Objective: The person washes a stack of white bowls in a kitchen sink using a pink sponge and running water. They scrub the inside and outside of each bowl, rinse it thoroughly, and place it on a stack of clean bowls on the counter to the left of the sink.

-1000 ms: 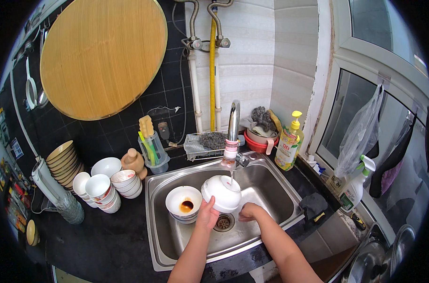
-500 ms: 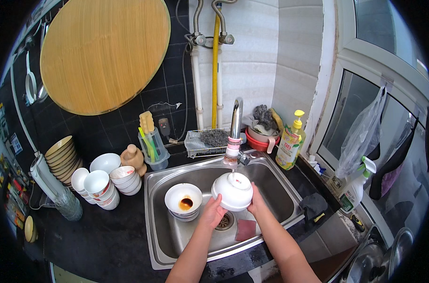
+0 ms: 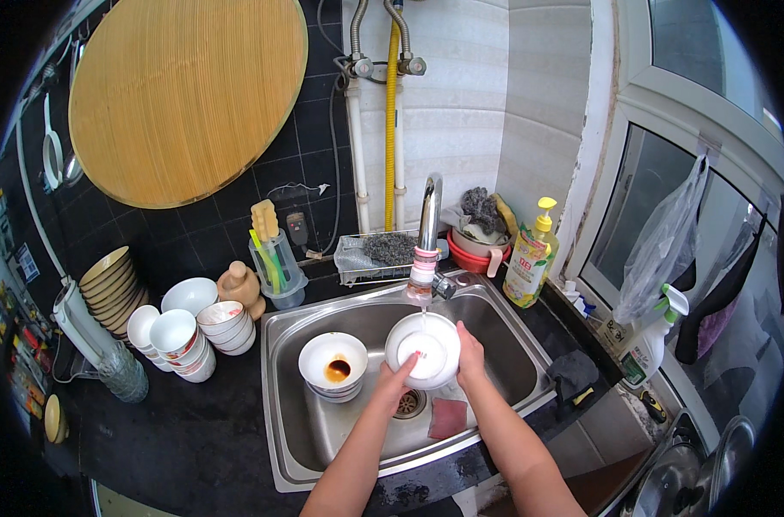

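Note:
Both my hands hold a white bowl [image 3: 438, 334] under the faucet [image 3: 427, 233], over the sink [image 3: 279, 431]. Its round foot and a small red mark face me, and a thin stream of water runs onto it. My left hand [image 3: 395, 383] grips the lower left side with the thumb across the underside. My right hand [image 3: 470, 358] closes round the right edge; some of its fingers are hidden behind the bowl. To the left in the basin stands a stack of white bowls [image 3: 321, 351], the top one holding dark brown liquid. A reddish cloth [image 3: 448, 419] lies by the drain [image 3: 409, 405].
Stacked white bowls [image 3: 185, 336], tan bowls [image 3: 114, 289] and a wooden mortar [image 3: 241, 289] stand left of the sink. Behind it is a wire rack [image 3: 383, 254] with scourers. A yellow-pump soap bottle [image 3: 528, 263] and a dark cloth [image 3: 573, 375] sit at the right.
The bowl has tilted so its underside turns from the faucet toward me. My left thumb has moved up onto the underside, and my right hand is slightly higher on the edge.

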Demonstrator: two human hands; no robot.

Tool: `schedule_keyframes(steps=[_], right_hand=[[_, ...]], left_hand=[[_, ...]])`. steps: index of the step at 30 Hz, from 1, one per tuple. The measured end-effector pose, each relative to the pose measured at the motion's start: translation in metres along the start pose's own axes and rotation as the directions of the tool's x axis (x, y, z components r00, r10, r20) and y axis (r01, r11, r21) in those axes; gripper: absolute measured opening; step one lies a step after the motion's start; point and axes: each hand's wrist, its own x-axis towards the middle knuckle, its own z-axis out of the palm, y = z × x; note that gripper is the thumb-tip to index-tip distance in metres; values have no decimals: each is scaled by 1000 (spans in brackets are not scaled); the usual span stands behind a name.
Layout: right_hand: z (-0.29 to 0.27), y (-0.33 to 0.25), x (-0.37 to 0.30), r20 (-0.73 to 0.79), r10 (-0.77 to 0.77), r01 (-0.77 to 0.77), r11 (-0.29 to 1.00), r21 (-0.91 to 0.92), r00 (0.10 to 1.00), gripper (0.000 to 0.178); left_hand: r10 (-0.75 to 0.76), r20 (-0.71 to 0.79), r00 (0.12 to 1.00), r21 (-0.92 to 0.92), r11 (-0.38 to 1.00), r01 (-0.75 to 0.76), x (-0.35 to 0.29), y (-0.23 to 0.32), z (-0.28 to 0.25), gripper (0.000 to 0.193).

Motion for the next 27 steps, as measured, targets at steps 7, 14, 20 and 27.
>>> schedule_keyframes(steps=[7, 14, 20, 27], right_hand=[[5, -6, -5, 44, -81, 85, 992, -93, 996, 36], [7, 5, -1, 192, -332, 382, 842, -380, 924, 39], [32, -33, -49, 721, -556, 874, 23, -485, 415, 41], [27, -20, -34, 607, -529, 803, 332, -494, 593, 36]], left_hand=[[104, -97, 990, 60, 993, -98, 2, -5, -4, 82], [576, -132, 807, 685, 641, -346, -17, 6, 22, 89], [609, -106, 786, 709, 600, -369, -13, 0, 16, 85], [641, -87, 763, 812, 489, -319, -13, -2, 16, 85]])
